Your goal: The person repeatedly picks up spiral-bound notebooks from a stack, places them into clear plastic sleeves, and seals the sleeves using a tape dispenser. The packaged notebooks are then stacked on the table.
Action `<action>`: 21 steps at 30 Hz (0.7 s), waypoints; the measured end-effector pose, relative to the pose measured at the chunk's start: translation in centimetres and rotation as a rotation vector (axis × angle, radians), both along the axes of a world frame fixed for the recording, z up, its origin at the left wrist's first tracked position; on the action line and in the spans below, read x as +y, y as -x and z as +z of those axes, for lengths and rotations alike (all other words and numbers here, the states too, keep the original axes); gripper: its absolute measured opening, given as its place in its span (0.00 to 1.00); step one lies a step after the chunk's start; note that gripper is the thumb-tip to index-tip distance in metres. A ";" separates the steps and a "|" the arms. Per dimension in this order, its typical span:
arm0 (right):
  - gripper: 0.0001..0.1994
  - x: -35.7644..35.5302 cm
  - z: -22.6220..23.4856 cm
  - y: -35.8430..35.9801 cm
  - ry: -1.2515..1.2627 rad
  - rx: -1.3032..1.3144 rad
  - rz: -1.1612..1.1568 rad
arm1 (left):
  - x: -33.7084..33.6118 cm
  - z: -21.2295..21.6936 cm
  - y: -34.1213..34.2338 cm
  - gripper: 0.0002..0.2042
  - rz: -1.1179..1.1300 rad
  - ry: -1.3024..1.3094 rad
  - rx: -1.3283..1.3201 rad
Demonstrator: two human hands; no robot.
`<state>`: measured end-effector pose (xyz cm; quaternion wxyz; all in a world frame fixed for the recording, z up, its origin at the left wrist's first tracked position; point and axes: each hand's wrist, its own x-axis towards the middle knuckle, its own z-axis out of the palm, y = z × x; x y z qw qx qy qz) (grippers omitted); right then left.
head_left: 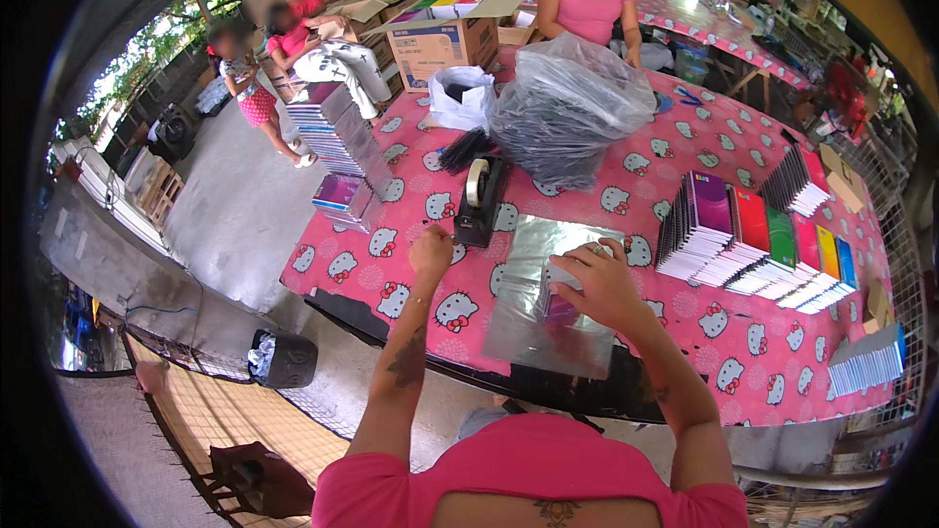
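On the pink patterned table (685, 332), both forearms are raised from the lower edge of the view. The left hand (430, 252) is held as a loose fist just beside the black tape dispenser (480, 200), fingers curled inward; whether a strip of tape is pinched cannot be told. The right hand (597, 284) is laid palm down, fingers spread and bent, pressed onto a small notebook (559, 308) wrapped in clear plastic sheet (538, 303), which is spread near the table's front edge. Fanned colourful notebooks (758, 244) are ranged to the right; a bulging plastic bag (572, 108) is seen beyond the dispenser.
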<state>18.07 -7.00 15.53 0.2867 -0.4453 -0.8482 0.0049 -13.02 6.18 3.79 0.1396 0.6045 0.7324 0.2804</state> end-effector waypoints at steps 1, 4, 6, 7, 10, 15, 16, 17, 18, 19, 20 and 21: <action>0.17 -0.1 0.2 0.0 0.014 -0.019 -0.012 | -1.0 2.1 -0.3 0.07 -0.032 0.028 0.067; 0.18 -0.3 0.3 0.4 0.075 -0.064 -0.023 | -4.8 3.8 -3.7 0.10 -0.675 -0.125 -0.801; 0.18 0.1 0.3 0.5 0.125 -0.088 -0.023 | -6.1 5.5 -6.2 0.13 -0.881 0.028 -0.889; 0.18 0.3 0.2 0.7 0.119 -0.067 0.002 | -6.5 6.2 -7.3 0.13 -0.917 -0.002 -0.779; 0.19 0.7 0.2 0.8 0.132 -0.056 0.039 | -6.0 9.4 -9.3 0.13 -0.980 -0.094 -0.427; 0.30 0.2 2.6 -2.0 0.038 0.028 -0.156 | -5.2 8.9 -8.8 0.08 -1.038 -0.261 -0.364; 0.35 0.6 2.1 -4.3 0.120 0.182 -0.202 | -5.2 9.1 -8.9 0.08 -1.020 -0.311 -0.318; 0.37 1.5 -0.3 -6.6 0.125 0.329 -0.158 | -5.1 9.4 -9.5 0.08 -1.010 -0.360 -0.280; 0.35 2.1 -3.7 -7.8 0.222 0.427 -0.076 | -5.0 9.6 -10.1 0.08 -1.011 -0.257 -0.270; 0.34 2.3 -5.9 -8.2 0.320 0.522 0.022 | -5.0 9.6 -10.7 0.07 -1.023 -0.292 -0.221; 0.32 2.0 -6.3 -7.6 0.299 0.407 0.116 | -5.1 9.4 -11.6 0.07 -1.027 -0.330 -0.176; 0.31 2.0 -6.6 -6.8 0.278 0.292 0.210 | -5.1 9.2 -12.6 0.06 -1.031 -0.368 -0.129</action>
